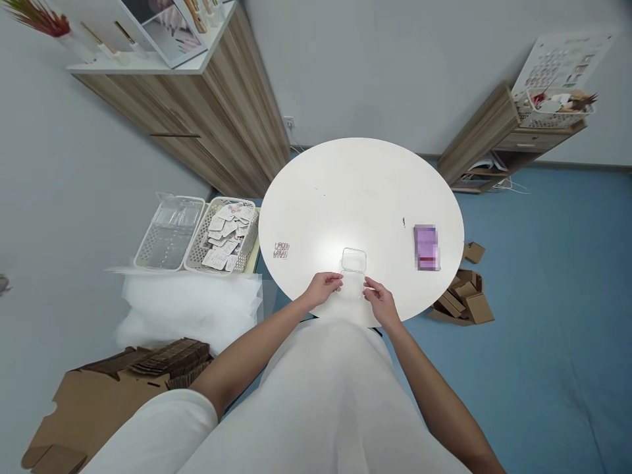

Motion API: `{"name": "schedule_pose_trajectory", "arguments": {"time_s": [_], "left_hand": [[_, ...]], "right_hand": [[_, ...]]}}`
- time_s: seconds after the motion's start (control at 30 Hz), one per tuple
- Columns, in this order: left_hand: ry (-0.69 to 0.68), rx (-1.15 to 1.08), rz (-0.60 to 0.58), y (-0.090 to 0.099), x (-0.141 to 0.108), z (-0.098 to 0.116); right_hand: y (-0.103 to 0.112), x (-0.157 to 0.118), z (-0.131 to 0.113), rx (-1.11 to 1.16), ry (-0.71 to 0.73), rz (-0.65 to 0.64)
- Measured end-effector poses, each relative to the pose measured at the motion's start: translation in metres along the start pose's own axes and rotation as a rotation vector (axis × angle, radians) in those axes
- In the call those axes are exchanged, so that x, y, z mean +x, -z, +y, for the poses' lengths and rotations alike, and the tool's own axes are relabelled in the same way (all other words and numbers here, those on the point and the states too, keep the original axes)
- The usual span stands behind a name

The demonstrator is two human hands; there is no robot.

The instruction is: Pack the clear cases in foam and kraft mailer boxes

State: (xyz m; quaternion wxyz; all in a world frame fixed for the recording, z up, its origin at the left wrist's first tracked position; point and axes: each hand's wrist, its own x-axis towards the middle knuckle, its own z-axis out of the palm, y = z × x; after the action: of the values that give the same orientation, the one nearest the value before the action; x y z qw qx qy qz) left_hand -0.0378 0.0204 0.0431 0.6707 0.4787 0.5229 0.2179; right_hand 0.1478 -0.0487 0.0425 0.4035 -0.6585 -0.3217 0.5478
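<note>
A small clear plastic case (354,260) with its lid raised stands near the front edge of the round white table (360,184). My left hand (323,288) pinches the left side of the case, thumb and fingertips close together. On the opposite side, my right hand (380,301) grips the right edge between thumb and fingers. The transparent bottom half is hard to make out against the white tabletop. To the left lies a small sheet with reddish pieces (281,250). A purple packet (426,248), blurred by pixels, rests on the right.
Left of the table are a white basket of cards (227,230), a basket of clear plastic (170,230), white foam sheets (187,306) and stacked cardboard (113,395). Small brown boxes (464,299) lie on the floor at right. Wooden cabinets (237,118) stand behind.
</note>
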Motion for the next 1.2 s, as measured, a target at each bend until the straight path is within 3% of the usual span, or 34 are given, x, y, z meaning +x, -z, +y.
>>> {"name": "schedule_pose_trajectory", "arguments": {"time_s": [0.37, 0.53, 0.83, 1.2], "left_hand": [[0.007, 0.452, 0.047, -0.013, 0.052, -0.011], [0.033, 0.462, 0.187, -0.020, 0.063, -0.018], [0.102, 0.401, 0.286, -0.024, 0.058, -0.030], [0.084, 0.382, 0.256, -0.030, 0.051, -0.031]], "right_hand": [[0.006, 0.053, 0.013, -0.147, -0.029, -0.036], [0.007, 0.068, 0.012, -0.223, -0.053, -0.055], [0.011, 0.068, 0.017, -0.191, -0.120, -0.064], [0.012, 0.070, 0.016, -0.217, -0.098, -0.073]]}}
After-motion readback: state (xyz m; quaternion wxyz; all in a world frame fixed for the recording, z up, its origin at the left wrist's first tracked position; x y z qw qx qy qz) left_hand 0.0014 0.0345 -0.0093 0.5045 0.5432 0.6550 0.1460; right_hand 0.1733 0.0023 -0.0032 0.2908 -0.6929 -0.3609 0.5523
